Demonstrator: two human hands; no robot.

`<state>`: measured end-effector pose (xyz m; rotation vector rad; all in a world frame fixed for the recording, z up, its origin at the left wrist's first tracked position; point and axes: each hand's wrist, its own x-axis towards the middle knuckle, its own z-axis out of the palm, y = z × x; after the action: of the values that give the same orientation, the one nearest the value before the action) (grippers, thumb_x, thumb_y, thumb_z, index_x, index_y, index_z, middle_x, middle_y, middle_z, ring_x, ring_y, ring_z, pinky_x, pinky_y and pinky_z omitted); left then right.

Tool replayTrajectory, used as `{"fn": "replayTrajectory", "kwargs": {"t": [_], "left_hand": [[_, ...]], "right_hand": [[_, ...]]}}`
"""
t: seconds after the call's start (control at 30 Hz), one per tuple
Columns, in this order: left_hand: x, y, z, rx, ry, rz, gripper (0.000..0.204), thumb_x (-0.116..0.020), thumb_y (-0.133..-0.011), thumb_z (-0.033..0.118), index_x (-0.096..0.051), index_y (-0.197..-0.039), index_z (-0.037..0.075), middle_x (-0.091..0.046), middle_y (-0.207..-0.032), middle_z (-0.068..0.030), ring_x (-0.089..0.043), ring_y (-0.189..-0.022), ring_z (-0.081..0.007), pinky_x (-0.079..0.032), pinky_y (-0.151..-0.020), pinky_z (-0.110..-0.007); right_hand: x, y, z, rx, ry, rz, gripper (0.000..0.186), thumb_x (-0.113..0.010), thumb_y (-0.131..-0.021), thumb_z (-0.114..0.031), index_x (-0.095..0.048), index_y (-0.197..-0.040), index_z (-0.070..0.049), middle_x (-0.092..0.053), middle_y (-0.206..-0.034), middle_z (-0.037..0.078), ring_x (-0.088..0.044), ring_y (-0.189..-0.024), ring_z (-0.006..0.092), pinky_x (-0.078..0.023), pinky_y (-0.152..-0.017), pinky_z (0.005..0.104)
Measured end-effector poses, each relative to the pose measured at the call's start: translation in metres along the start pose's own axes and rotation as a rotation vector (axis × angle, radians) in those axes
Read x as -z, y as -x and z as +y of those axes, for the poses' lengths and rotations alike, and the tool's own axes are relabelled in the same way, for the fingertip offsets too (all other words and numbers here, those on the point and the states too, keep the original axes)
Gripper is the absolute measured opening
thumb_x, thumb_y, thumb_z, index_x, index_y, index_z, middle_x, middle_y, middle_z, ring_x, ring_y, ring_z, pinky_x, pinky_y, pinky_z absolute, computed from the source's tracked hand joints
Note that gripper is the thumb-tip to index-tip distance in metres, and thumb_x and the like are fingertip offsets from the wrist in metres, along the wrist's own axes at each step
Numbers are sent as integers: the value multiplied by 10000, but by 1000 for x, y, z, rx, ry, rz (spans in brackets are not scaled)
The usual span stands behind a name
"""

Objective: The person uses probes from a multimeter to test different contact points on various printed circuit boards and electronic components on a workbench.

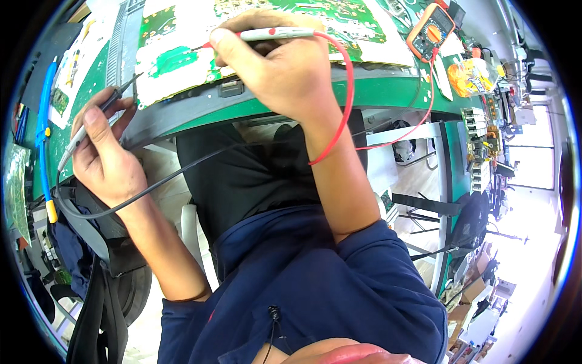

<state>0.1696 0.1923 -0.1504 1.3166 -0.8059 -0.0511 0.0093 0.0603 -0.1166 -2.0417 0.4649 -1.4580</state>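
My left hand (112, 155) grips a multimeter probe (77, 139) with a black tip and black lead. Its tip points at the left edge of a large circuit board (159, 27); whether it touches cannot be told. Over the board, my right hand (288, 79) is closed around a second probe (273, 34), grey with red parts. That probe's tip reaches left toward a green patch on the board's pale surface; contact is unclear. A red lead (350, 91) loops from it past my right wrist. An orange multimeter (431, 33) lies to the right of the board.
The board rests on a grey frame (200, 108) along the green bench's (388, 94) front edge. An orange-yellow packet (470, 77) is at the right. At the left are a blue cord with yellow ends (45, 115) and a small green board (59, 102). Black straps hang below.
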Motion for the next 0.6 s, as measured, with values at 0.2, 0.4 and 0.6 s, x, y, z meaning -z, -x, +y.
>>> {"fn": "replayTrajectory", "kwargs": {"t": [0.2, 0.4, 0.6], "left_hand": [[-4, 4, 0, -25, 185, 98, 325, -505, -981, 253, -602, -994, -57, -622, -969, -133, -647, -819, -202, -593, -684, -333], [-1, 3, -4, -61, 285, 75, 316, -521, -973, 238, -600, -988, -68, -630, -941, -134, -650, -782, -183, -593, -656, -298], [-1, 4, -7, -85, 199, 38, 414, -494, -980, 321, -580, -1032, -80, -610, -1017, -176, -646, -829, -255, -599, -675, -380]], "right_hand": [[-3, -4, -34, -530, -81, -63, 141, -628, -860, -68, -676, -802, 51, -671, -671, 80, -625, -596, 99, -490, -556, 215], [-2, 7, -14, -296, -103, -107, 134, -641, -874, -68, -680, -906, 56, -680, -734, 93, -661, -675, 128, -529, -634, 222], [0, 5, -13, -260, -25, -132, 154, -651, -871, -84, -684, -927, 55, -678, -719, 93, -655, -664, 125, -523, -635, 221]]}}
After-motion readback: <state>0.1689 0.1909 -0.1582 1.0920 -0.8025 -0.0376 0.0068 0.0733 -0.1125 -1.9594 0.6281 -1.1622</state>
